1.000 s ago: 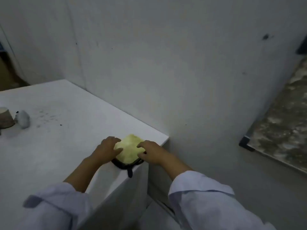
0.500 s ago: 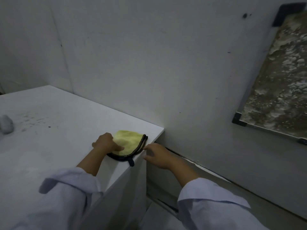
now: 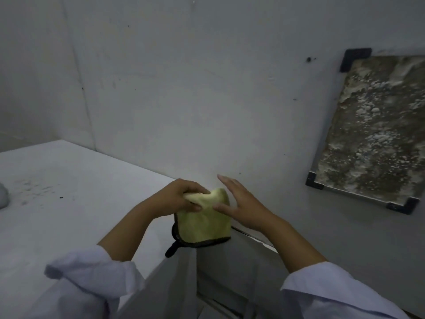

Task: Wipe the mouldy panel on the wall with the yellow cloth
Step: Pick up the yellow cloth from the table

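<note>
Yellow cloth (image 3: 203,223) pinched at its top edge by left hand (image 3: 181,198), hanging over the near right corner of the white table (image 3: 69,203); right hand (image 3: 239,204) flat, fingers (image 3: 226,181) straight, touching the cloth's right side, gripping nothing. Mouldy panel (image 3: 372,130) on the wall, far right, well apart from the cloth and fully crusted. Pickup looks done; carry-over and all wiping left.

A white counter (image 3: 69,180) is running along the grey wall (image 3: 184,100) and ending at a square corner. Dark specks (image 3: 34,187) are lying scattered on its top near the left side, and a pale grey lump (image 3: 2,199) is sitting at the left edge, cut off by the frame. Small dark marks (image 3: 308,59) are dotting the wall
</note>
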